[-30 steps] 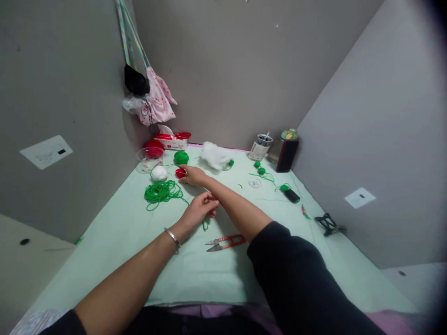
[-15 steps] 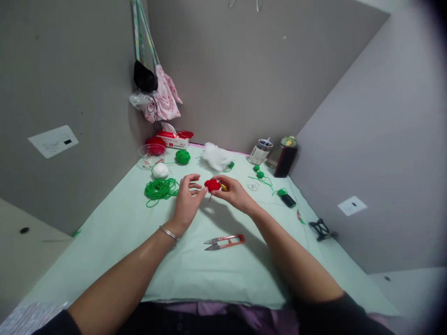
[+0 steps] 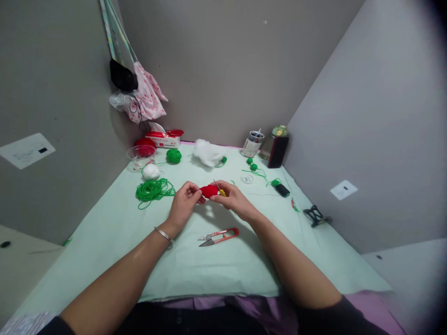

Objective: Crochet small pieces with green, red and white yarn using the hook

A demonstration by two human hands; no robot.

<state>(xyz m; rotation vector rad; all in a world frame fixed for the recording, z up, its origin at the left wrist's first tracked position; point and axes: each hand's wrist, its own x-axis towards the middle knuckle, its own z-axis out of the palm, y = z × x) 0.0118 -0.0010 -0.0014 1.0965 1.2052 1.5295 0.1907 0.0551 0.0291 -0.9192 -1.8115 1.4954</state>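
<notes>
A small red crocheted piece (image 3: pixel 209 191) is held between my two hands above the table. My left hand (image 3: pixel 185 201) pinches its left end with thumb and fingertips. My right hand (image 3: pixel 233 201) grips its right side and also holds a crochet hook (image 3: pixel 222 191) with a yellow handle, its thin metal shaft pointing up and left. Below the hands, a pair of thread snips (image 3: pixel 218 240) with orange handles lies on the pale green cloth, blades to the left. Some of the right fingers are hidden behind the red piece.
Left of my hands lie loose green yarn (image 3: pixel 152 191), a white yarn ball (image 3: pixel 151 171) and a green yarn ball (image 3: pixel 173 156). White stuffing (image 3: pixel 208 153) sits at the back. Small green pieces (image 3: pixel 253 167), a tin of pens (image 3: pixel 253 145) and a bottle (image 3: pixel 268 148) stand to the right.
My left fingers have closed onto the left end of the red piece, which now looks stretched sideways. The view has shifted a little to the right.
</notes>
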